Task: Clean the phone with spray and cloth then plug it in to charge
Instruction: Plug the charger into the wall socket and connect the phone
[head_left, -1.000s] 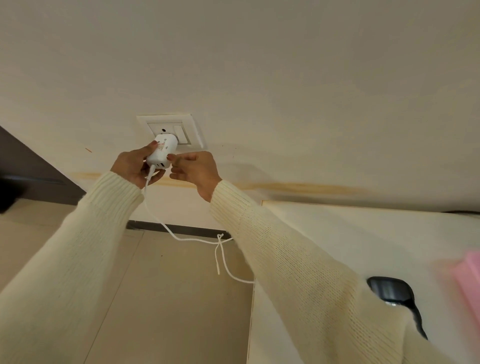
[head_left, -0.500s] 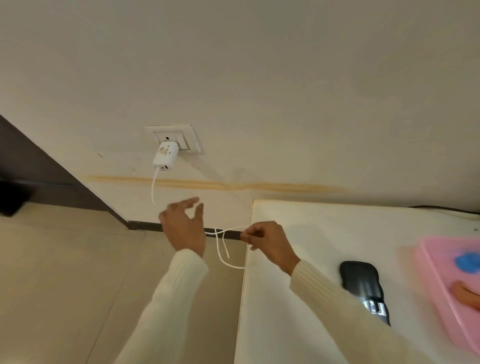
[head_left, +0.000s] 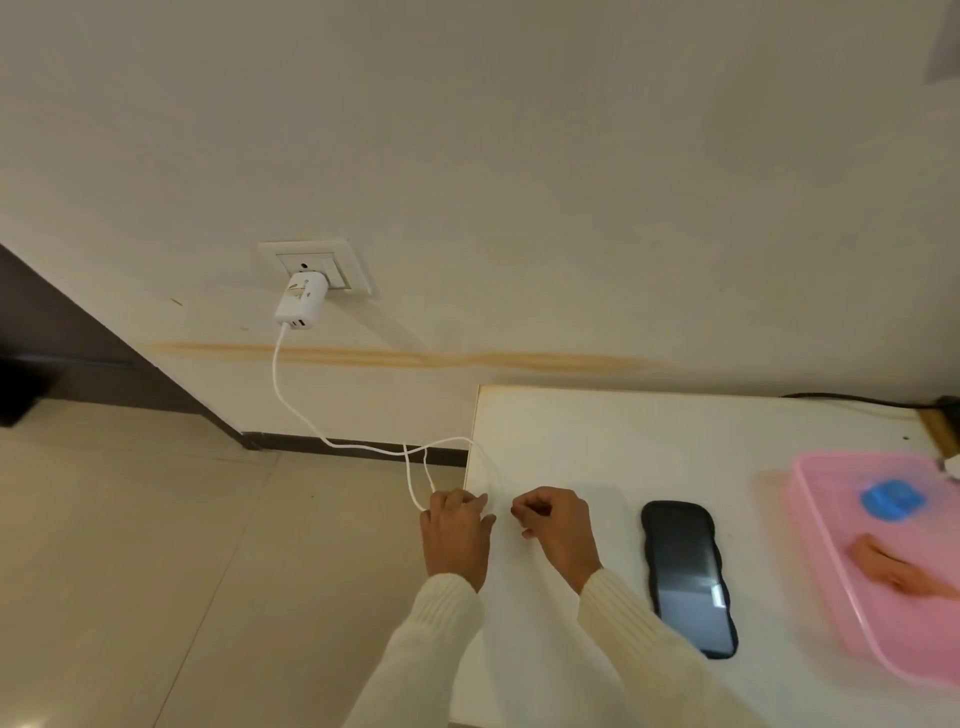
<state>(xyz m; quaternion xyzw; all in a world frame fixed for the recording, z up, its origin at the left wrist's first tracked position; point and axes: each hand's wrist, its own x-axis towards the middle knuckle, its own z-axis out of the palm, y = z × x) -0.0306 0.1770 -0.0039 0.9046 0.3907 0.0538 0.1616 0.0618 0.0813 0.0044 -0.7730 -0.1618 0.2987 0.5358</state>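
A white charger (head_left: 301, 304) sits plugged into the wall socket (head_left: 332, 262). Its thin white cable (head_left: 291, 405) hangs down and loops across to the white table's left edge. My left hand (head_left: 457, 530) holds the cable's loops at that edge. Just to its right, my right hand (head_left: 553, 527) has its fingers curled and pinches the cable's end. The black phone (head_left: 685, 577) lies screen up on the table, to the right of my right hand and apart from it.
A pink tray (head_left: 831, 571) stands at the table's right edge, with a blue item (head_left: 891, 499) and an orange-pink item (head_left: 898, 569) in it. A dark cord (head_left: 852, 399) runs along the wall behind the table (head_left: 623, 447). Tiled floor lies to the left.
Both hands have left the charger at the socket and come down to the table's left edge. They now hold the cable near the phone. The view has tilted down.
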